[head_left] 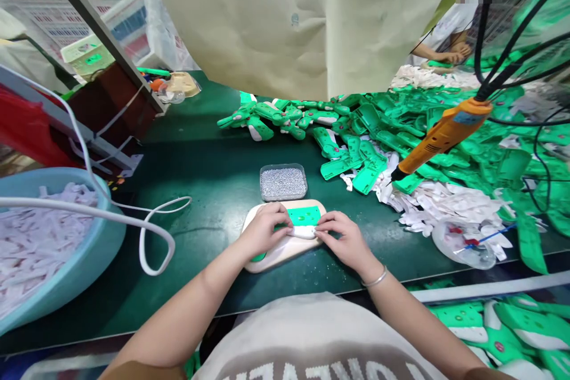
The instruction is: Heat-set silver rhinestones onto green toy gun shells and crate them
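My left hand (262,230) presses down on a green-and-white soft piece (303,221) lying on a cream shaped board (278,256). My right hand (342,241) pinches the white strip (303,231) along that piece's lower edge, with its fingertips close to my left fingers. Part of the piece is hidden under my left hand. A small clear tray of silver-grey pellets (284,183) stands just beyond the board, out of reach of neither hand but touching neither.
An orange hand tool (445,136) on black cords hangs at right above heaped green pieces (401,124). White scraps (445,205) lie beside them. A blue basin of pale scraps (44,249) and a white cable (151,225) are at left. A co-worker's arm (445,54) shows beyond a beige hanging sheet (289,12).
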A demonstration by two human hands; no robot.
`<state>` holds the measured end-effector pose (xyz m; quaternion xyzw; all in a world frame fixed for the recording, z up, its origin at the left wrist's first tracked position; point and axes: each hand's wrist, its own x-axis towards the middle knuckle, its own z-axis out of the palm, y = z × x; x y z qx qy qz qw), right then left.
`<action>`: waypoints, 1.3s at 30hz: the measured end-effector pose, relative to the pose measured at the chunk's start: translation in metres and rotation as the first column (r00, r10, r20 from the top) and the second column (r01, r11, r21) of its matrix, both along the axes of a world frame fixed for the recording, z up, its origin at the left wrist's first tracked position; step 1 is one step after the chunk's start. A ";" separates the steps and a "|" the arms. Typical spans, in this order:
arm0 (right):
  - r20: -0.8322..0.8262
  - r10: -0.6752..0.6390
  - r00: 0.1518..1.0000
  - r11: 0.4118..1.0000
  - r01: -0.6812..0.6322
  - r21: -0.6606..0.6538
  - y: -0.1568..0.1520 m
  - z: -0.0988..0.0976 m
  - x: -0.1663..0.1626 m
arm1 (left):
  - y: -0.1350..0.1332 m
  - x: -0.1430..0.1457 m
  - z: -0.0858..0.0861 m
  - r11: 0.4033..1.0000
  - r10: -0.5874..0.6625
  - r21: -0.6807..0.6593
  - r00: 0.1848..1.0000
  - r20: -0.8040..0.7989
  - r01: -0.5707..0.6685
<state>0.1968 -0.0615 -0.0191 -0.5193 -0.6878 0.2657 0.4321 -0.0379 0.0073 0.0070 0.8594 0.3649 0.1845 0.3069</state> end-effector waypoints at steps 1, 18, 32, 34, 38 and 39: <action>0.055 0.011 0.998 0.999 -0.013 0.050 0.001 -0.003 -0.002 | 0.001 0.002 -0.002 1.000 -0.003 0.012 1.000 -0.015 0.004; 0.665 0.058 0.745 0.992 0.035 -0.125 0.121 0.035 -0.036 | 0.095 0.031 0.010 0.957 0.276 0.198 0.875 -0.398 -0.212; 0.418 0.066 0.906 0.989 -0.003 -0.150 0.122 0.031 -0.045 | 0.075 -0.003 0.011 0.945 0.292 0.178 0.952 -0.088 -0.274; 0.279 0.073 0.958 0.991 -0.037 -0.131 0.113 0.030 -0.043 | 0.052 -0.017 0.015 0.935 0.336 0.077 0.935 0.111 -0.345; 0.054 0.163 0.985 0.968 -0.149 -0.202 0.091 0.029 -0.056 | -0.005 -0.044 0.014 0.882 0.470 -0.114 0.841 0.268 -0.457; 0.025 0.213 0.977 0.958 -0.204 -0.203 0.088 0.029 -0.061 | -0.017 -0.049 0.012 0.866 0.500 -0.144 0.820 0.279 -0.479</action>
